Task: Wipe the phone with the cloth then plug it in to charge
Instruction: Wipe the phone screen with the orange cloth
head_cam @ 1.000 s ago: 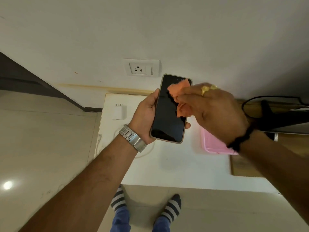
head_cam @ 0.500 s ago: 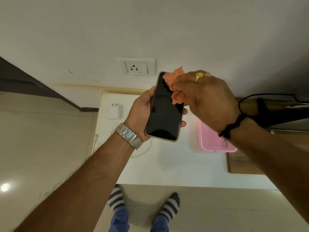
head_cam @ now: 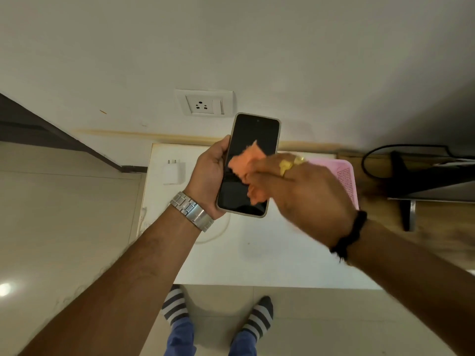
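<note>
My left hand [head_cam: 208,178] grips a black phone [head_cam: 250,142] in a pale case, screen up, above a white table [head_cam: 270,258]. My right hand [head_cam: 300,188] holds a small orange cloth [head_cam: 246,160] and presses it on the middle and lower part of the screen. The right hand is blurred by motion. A white charger adapter [head_cam: 172,172] lies on the table's far left, with its pale cable [head_cam: 216,233] curling below my left wrist. A wall socket [head_cam: 204,106] with a switch sits on the wall behind the phone.
A pink basket [head_cam: 345,176] stands on the table behind my right hand. At the right, a dark monitor [head_cam: 434,181] with a black cable [head_cam: 370,155] sits on a wooden surface. The table's near edge runs above my striped socks [head_cam: 257,319].
My right hand has carried the cloth from the phone's top corner down to the middle and lower screen. The phone's top is now uncovered. My left hand keeps its hold.
</note>
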A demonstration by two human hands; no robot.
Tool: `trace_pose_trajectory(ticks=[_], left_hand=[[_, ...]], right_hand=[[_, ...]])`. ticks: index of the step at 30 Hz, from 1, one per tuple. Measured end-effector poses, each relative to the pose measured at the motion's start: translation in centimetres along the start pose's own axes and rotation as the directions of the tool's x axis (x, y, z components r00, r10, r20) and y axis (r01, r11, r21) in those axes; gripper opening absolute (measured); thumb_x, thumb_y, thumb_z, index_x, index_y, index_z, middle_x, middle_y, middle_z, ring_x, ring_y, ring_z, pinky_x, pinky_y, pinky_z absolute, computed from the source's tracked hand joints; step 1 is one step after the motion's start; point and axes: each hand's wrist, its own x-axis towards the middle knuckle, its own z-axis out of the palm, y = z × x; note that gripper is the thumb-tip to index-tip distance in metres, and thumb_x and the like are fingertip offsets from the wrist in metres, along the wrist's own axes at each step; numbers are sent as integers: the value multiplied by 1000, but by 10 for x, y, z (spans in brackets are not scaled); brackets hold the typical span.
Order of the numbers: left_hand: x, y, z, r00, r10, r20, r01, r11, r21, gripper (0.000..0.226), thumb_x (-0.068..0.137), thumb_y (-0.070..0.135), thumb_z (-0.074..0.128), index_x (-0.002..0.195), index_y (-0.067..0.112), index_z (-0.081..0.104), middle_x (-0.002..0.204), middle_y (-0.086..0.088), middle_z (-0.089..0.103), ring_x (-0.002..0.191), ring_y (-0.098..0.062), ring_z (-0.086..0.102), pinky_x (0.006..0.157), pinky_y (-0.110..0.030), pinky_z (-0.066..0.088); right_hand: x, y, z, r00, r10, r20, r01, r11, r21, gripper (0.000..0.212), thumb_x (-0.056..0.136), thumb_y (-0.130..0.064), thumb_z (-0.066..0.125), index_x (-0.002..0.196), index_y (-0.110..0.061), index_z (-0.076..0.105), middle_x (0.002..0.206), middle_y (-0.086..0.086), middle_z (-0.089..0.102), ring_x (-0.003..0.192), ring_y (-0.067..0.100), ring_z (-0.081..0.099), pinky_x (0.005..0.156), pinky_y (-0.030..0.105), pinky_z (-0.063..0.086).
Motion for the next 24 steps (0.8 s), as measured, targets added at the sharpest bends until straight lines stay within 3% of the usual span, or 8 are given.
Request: trace_pose_trajectory(ticks=[2, 4, 6, 9, 11, 13, 18, 24], left_hand=[[-2, 0, 1, 1000, -18, 25, 18, 1000, -7, 53, 100, 53, 43, 116, 16, 78, 113, -13, 77, 97, -31, 75, 81, -42, 62], [-1, -3, 4, 998, -28, 48, 27, 1000, 10, 58, 103, 54, 36, 112, 14, 78, 108, -16, 76, 91, -34, 74, 78, -48, 62], [0, -5, 6, 998, -30, 63, 28, 999, 30, 61, 105, 53, 30, 118, 12, 74, 115, -21, 72, 96, -38, 71, 80, -53, 60], [1, -2, 6, 999, -28, 44, 27, 999, 19, 58, 105, 53, 33, 113, 15, 76, 108, -17, 74, 92, -35, 73, 78, -51, 61], [-1, 2, 3, 999, -36, 38, 35, 999, 32, 56, 103, 54, 37, 107, 17, 80, 100, -11, 77, 87, -28, 74, 77, -42, 61], [-3, 2, 3, 996, -73, 57, 73, 997, 7, 59, 102, 56, 37, 123, 16, 75, 111, -13, 75, 96, -27, 72, 84, -40, 59], [-3, -5, 6, 992, -87, 87, 82, 995, 59, 62, 105, 54, 29, 126, 12, 69, 117, -19, 71, 97, -35, 70, 82, -51, 60], [-2, -11, 13, 978, -165, 126, 142, 975, 170, 66, 104, 58, 27, 119, 14, 74, 118, -18, 71, 98, -35, 68, 85, -51, 56]], right_hand=[[-8, -1, 2, 994, -52, 93, 50, 999, 18, 34, 78, 2, 73, 110, -6, 75, 113, 17, 74, 94, 40, 73, 70, 50, 63], [4, 21, -4, 997, 66, 46, -68, 997, 39, 30, 88, -4, 62, 115, -9, 74, 115, 16, 73, 99, 40, 71, 76, 51, 62], [19, 42, -8, 989, 136, -62, -137, 990, -14, 27, 85, 2, 70, 111, -4, 75, 110, 18, 75, 96, 42, 71, 75, 53, 61], [19, 35, -4, 986, 100, -136, -105, 994, -28, 26, 82, 5, 70, 106, -1, 76, 108, 19, 75, 95, 42, 71, 73, 52, 62], [1, 12, 4, 997, 10, -73, -13, 999, -30, 29, 83, 0, 62, 108, -5, 76, 111, 16, 74, 95, 40, 72, 70, 47, 63], [-13, 1, 9, 997, -68, 29, 69, 997, -33, 32, 80, -1, 66, 110, -8, 75, 115, 14, 74, 98, 38, 72, 67, 46, 64], [15, 51, -5, 986, 114, -118, -118, 993, -25, 31, 79, 8, 72, 106, -5, 77, 111, 14, 75, 96, 40, 72, 71, 52, 61], [29, 47, -5, 996, 55, -69, -57, 998, -32, 31, 84, -2, 69, 114, -4, 75, 118, 16, 73, 103, 41, 69, 81, 53, 60]])
